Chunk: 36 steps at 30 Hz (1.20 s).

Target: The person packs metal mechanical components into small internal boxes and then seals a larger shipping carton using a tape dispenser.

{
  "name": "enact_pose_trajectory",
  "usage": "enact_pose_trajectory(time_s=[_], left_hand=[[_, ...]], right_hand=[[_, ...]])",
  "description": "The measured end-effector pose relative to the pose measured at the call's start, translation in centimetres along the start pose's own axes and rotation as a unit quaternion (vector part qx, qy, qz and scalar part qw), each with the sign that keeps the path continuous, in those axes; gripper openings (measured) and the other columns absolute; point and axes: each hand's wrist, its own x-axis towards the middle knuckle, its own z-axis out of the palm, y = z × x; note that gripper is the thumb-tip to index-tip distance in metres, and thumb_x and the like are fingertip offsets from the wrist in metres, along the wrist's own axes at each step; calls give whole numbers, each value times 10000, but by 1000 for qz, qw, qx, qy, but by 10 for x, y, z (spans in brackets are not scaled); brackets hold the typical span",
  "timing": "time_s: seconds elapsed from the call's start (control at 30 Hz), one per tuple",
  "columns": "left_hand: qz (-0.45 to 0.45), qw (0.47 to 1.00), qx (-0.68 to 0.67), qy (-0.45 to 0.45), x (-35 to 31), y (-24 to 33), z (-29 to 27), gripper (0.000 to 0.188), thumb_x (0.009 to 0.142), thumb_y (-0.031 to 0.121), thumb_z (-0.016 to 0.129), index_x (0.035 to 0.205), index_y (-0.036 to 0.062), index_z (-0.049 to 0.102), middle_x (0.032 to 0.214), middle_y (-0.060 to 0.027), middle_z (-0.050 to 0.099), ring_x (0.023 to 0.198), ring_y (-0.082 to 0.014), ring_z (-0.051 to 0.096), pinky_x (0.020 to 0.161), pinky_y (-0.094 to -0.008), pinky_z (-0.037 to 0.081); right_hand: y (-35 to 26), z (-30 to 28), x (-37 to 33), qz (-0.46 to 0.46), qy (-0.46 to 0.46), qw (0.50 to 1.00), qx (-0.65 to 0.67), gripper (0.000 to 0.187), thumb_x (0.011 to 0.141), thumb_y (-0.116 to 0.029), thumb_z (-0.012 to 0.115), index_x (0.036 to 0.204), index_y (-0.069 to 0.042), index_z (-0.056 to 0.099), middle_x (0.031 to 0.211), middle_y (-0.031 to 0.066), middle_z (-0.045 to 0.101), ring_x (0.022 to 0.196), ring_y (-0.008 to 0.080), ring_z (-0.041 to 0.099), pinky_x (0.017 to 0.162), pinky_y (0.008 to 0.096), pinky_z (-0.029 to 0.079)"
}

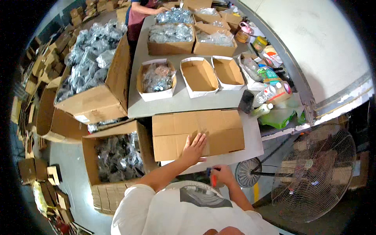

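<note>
Both hands work: left hand (pixel 194 148) flat, fingers spread, on a closed brown cardboard box (pixel 197 133); right hand (pixel 222 174) grips a small orange-handled tool (pixel 213 178); open white-edged cardboard trays (pixel 199 76) stand beyond.

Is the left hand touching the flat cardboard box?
Touching. The head view shows the left hand lying palm down, fingers spread, on the flat cardboard box.

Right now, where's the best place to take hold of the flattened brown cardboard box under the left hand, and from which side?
Probably the near long edge of the flattened brown cardboard box, approached from the person's side. It lies flat on the grey table, so only its edges offer a pinch, and that edge reaches the table's front. The left hand already presses flat there; the right hand holds a small orange tool.
</note>
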Motion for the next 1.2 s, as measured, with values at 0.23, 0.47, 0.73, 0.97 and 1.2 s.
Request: enact_pose_trajectory(time_s=[0.23,0.47,0.73,0.97,1.2], left_hand=[[-52,985,103,128,29,15,30,946,686,624,563,1402,80,268,1489,-88,177,1370,-258,172,1039,-567,197],[-90,993,-8,73,17,22,43,944,670,546,651,1405,105,256,1477,-82,214,1354,-263,207,1052,-495,218],[-252,953,110,126,-16,58,57,859,743,472,641,1390,62,252,1477,-123,151,1352,-282,176,1066,-532,145],[-562,583,-301,503,-62,63,101,940,714,366,703,1366,-59,176,1421,-260,171,1324,-396,160,1092,-442,151],[-450,563,-485,496,-28,5,74,614,738,295,672,1241,15,458,1142,-188,533,1081,-275,489,907,-364,391]], right_hand=[[-63,-42,35,-353,153,906,-178,348,783,-175,619,1090,-16,579,1129,159,546,992,308,556,849,371,451],[-63,-30,52,-435,103,872,-201,235,788,-20,572,1018,20,593,1050,133,551,925,314,556,801,381,459],[-43,-17,131,-518,96,764,-371,303,806,-81,525,1099,-30,579,1161,92,500,1026,307,484,854,394,405],[-117,-14,144,-541,50,744,-389,389,780,-205,635,1138,-71,567,1247,118,449,1114,340,404,941,452,354],[-183,55,329,-386,-334,838,-190,463,776,-208,691,1145,16,520,921,77,566,808,165,542,742,301,462]])
